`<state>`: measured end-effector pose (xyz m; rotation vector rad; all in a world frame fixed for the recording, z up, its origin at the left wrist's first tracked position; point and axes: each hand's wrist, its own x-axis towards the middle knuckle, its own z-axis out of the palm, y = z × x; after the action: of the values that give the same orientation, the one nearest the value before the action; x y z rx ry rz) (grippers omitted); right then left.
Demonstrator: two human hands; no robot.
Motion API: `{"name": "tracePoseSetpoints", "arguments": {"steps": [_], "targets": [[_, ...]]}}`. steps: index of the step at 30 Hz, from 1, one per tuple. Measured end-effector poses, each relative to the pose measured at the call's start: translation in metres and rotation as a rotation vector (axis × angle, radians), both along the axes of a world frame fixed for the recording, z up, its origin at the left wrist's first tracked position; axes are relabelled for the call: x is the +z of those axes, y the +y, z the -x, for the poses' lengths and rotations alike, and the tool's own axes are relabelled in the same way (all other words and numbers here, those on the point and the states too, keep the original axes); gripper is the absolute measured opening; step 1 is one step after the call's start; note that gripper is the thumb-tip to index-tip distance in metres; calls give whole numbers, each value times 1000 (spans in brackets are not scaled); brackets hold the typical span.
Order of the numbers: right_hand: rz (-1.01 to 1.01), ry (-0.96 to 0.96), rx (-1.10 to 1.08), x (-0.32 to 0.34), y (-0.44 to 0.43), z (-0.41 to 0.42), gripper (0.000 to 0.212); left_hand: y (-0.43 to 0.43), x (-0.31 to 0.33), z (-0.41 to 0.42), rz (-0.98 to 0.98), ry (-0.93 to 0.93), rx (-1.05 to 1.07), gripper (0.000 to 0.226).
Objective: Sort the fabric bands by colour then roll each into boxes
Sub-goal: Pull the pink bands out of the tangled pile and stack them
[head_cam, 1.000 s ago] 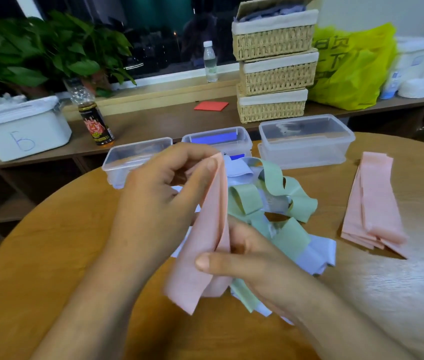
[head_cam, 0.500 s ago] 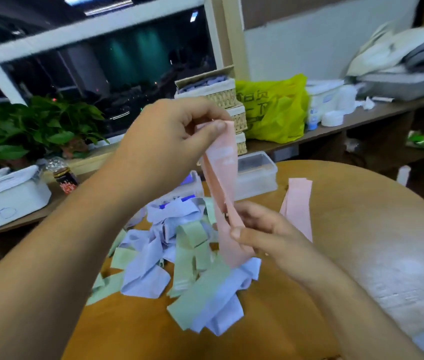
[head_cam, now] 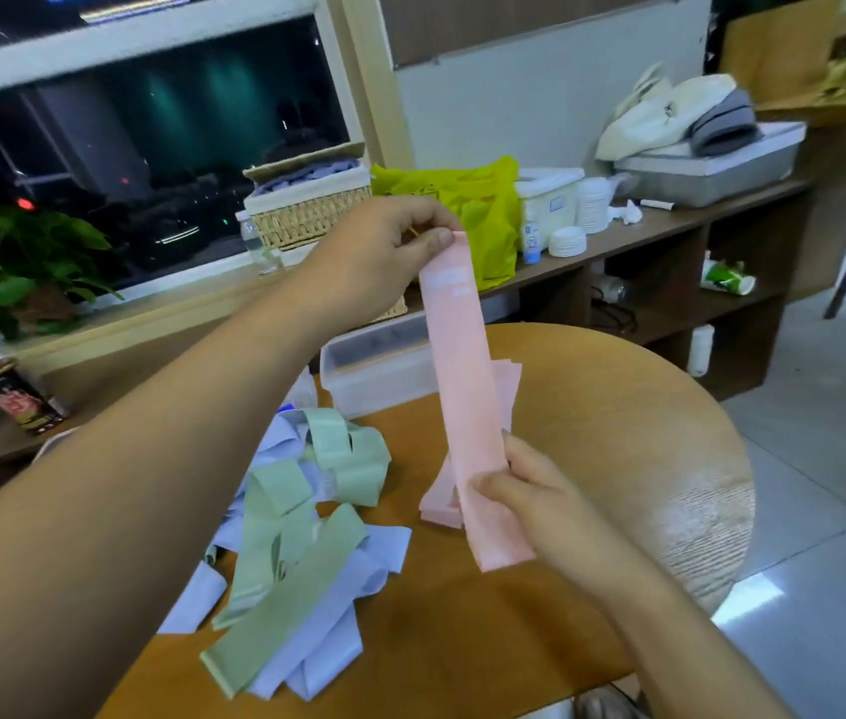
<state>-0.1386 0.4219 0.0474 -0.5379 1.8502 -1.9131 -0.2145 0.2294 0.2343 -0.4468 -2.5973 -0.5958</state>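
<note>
A pink fabric band (head_cam: 467, 397) hangs stretched between my hands above the round wooden table (head_cam: 617, 438). My left hand (head_cam: 384, 256) pinches its top end, raised high. My right hand (head_cam: 529, 490) pinches it near the lower end. Behind the band lies a flat stack of pink bands (head_cam: 444, 500). A tangled pile of green bands (head_cam: 301, 516) and lavender bands (head_cam: 337, 589) covers the table's left part. A clear plastic box (head_cam: 374, 371) stands at the table's far edge; my left arm hides the other boxes.
Stacked wicker baskets (head_cam: 306, 215), a yellow-green bag (head_cam: 467, 210) and white containers (head_cam: 555, 205) sit on the long shelf behind. A plant (head_cam: 6, 256) and a dark bottle (head_cam: 16, 402) stand at left. Tiled floor lies to the right of the table.
My left hand lifted the pink band's top end up while my right hand slid to its lower end, so the band is pulled out straight. The view swung right.
</note>
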Motion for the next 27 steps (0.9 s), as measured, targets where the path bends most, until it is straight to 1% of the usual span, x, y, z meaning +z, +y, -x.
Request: {"name": "tracePoseSetpoints", "arguments": {"steps": [2,4,6,10,13,16,18,22,25,27], "targets": [[-59,19,14,-4,0,4,45,3,-9,28,10,-3,25,19],[-100,3,-28,-8,-3,9,44,3,-22,58,49,-29,28,21],[-111,-43,-92,-15,-10,16,37,4,-40,86,107,-68,37,22],[-156,-121,-109,-24,-21,26,21,13,-94,130,247,-139,61,24],[-205,-176,-119,-30,-22,34,20,16,-134,152,341,-187,92,26],[-191,-231,-106,-34,-20,42,17,18,-166,168,484,-219,88,30],[-184,-266,-91,-35,-20,45,16,21,-182,171,547,-203,78,28],[-212,-316,-64,-36,-22,49,18,17,-199,179,608,-161,78,26],[-282,-316,-59,-34,-26,51,20,12,-205,180,698,-142,58,29],[-336,-299,-96,-32,-28,52,26,13,-209,176,760,-102,57,33]]}}
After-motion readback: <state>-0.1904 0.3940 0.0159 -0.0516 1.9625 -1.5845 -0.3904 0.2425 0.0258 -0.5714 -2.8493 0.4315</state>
